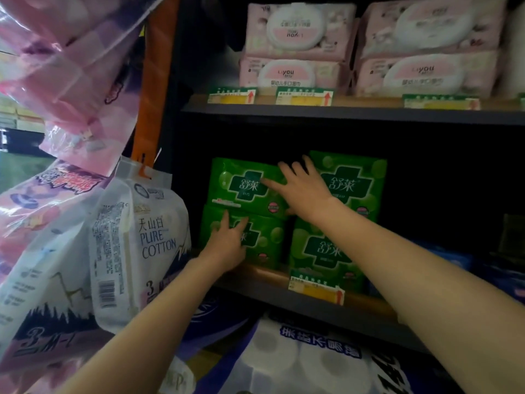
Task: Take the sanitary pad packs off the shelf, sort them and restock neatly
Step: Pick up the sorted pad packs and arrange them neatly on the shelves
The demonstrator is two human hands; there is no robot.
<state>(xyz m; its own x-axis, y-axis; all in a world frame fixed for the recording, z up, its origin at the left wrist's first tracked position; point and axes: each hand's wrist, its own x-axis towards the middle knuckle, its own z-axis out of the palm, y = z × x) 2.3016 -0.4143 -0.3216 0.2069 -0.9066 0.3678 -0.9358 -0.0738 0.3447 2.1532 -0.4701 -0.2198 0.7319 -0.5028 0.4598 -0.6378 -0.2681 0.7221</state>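
Four green packs (287,214) are stacked in two columns on the middle shelf (284,291). The left hand (227,245) is pressed flat, fingers released, on the lower-left pack; the right hand (301,189) is spread across the upper two. If the lower pack were pulled first, the upper one could be toppled.

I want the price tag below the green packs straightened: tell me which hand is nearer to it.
Left. The left hand presses the lower-left green pack, left of the price tag. The right hand rests higher, on the upper-left green pack.
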